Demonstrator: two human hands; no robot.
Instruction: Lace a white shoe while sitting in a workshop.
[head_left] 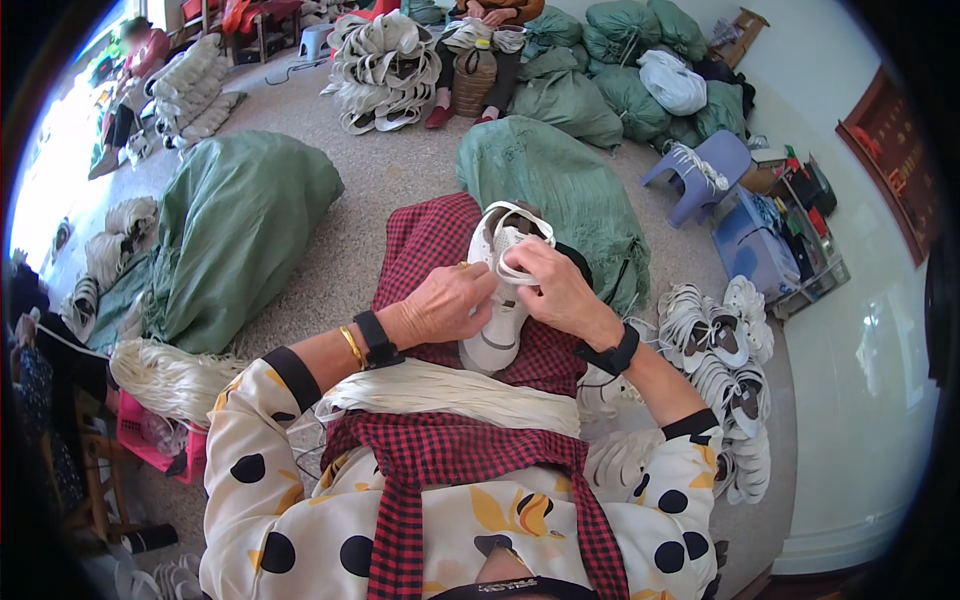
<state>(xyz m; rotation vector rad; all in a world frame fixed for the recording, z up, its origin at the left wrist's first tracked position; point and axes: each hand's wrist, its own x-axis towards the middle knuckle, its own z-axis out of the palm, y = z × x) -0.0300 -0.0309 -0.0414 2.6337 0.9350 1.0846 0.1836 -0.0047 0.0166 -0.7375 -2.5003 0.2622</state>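
I'm pinching white lace (pixel 514 279), right hand (pixel 562 288) at 3 o'clock; left hand (pixel 450 303) at 9 is touching the shoe (pixel 493 340), can't tell its grip; I'm probably best keeping lace flat.

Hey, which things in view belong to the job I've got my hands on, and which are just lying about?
Job in hand:
- white shoe, between your left hand and right hand
- white lace bundle across your lap
- probably the stacked shoes at right

Apparently just lying about:
- blue bin
- white bag
- brown jug
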